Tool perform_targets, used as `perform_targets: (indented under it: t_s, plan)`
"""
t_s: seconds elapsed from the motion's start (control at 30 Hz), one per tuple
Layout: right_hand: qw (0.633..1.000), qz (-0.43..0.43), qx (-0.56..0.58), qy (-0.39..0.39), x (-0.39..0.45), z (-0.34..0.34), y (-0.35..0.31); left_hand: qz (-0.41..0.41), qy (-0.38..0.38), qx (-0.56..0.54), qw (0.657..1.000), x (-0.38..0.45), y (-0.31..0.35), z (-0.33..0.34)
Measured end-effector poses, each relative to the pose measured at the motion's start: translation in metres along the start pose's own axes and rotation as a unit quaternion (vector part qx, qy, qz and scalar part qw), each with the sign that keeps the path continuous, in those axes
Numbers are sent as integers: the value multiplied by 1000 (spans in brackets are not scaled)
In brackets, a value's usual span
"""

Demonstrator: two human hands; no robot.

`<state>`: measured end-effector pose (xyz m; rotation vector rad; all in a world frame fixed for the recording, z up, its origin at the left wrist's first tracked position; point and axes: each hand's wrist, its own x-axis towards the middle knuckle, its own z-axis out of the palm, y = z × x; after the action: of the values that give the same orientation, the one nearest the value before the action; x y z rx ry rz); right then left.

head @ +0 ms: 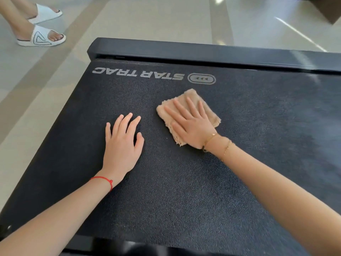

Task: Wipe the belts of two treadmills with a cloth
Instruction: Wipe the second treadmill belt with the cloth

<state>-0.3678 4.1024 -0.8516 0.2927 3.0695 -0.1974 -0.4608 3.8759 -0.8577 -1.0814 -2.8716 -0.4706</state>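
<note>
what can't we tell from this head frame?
- Second treadmill: not in the head view.
- Belt: right part runs off the frame edge; near end hidden by both arms.
- Belt under the cloth: covered by cloth and right hand.
- Bystander by the sandals: cut off at the top edge.
- Left hand: palm contact hidden.

right hand (191,124) flat on cloth (186,115)

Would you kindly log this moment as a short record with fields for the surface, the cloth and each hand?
surface: black treadmill belt, STAR TRAC logo at its far end
cloth: tan cloth, folded, flat on the belt
right hand: right hand pressing the cloth, fingers straight
left hand: left hand flat on bare belt, apart from the cloth
bystander: feet in white slippers on the floor
</note>
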Motion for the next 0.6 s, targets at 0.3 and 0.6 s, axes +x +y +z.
perform_targets:
  t_s: [0.3,0.6]
  plan:
    - [980,197,24,-5,-6,-13,59,-5,-3,-9,1000,1,2,-1]
    - [1000,-19,7,6,-94,10,-38,4,13,-8,1000,-2,4,-1]
